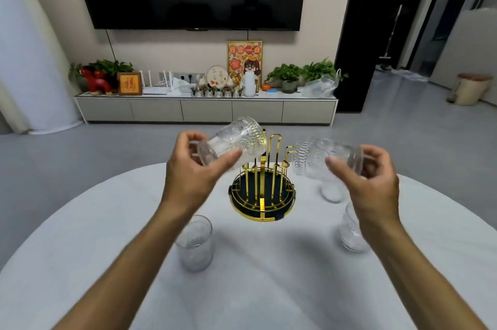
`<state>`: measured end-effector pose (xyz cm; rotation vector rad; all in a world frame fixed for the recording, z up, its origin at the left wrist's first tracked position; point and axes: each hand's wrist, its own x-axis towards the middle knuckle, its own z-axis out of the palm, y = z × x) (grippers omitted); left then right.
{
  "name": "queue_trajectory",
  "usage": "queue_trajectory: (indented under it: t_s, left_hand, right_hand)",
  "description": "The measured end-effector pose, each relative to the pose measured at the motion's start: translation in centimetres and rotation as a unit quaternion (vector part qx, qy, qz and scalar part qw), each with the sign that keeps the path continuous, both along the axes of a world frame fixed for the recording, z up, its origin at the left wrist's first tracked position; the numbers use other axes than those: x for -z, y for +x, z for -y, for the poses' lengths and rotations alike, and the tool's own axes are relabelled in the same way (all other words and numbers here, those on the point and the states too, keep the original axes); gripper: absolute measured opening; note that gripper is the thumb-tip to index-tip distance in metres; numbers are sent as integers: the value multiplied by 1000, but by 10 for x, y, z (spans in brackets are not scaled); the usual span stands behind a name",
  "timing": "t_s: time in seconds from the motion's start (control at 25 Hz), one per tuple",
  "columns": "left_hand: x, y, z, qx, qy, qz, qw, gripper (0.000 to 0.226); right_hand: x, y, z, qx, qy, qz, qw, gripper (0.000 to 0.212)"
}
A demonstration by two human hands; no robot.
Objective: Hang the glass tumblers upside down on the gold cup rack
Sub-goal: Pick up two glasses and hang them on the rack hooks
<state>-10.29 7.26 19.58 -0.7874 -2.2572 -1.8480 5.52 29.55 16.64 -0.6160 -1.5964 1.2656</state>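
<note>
Hands [188, 176] [373, 179] grip ribbed tumblers [234, 141] [322, 158].

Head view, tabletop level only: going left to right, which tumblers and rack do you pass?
Upright tumbler near the left forearm → tumbler in the left hand → gold cup rack → tumbler in the right hand → tumbler by the right wrist.

A cup rack [262, 189] stands at the middle of a round table [269, 289], toward its far edge. One tumbler [234, 141] is held above the rack's left side, another [322, 158] just to its right. A third tumbler [195, 243] stands near left of the rack, two more [351, 230] [332, 192] to the right.
</note>
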Motion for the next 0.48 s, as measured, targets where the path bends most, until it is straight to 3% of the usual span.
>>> queue_trajectory:
  t_s: [0.24,0.48]
  left_hand:
    - [0,-53,-39,-19,-187,-74,979,69]
    - [28,-62,-63,32,-230,-101,968,60]
  right_hand:
    - [-27,-49,-18,22,136,94,986,61]
    - [-2,-72,-24,1,212,151,965,56]
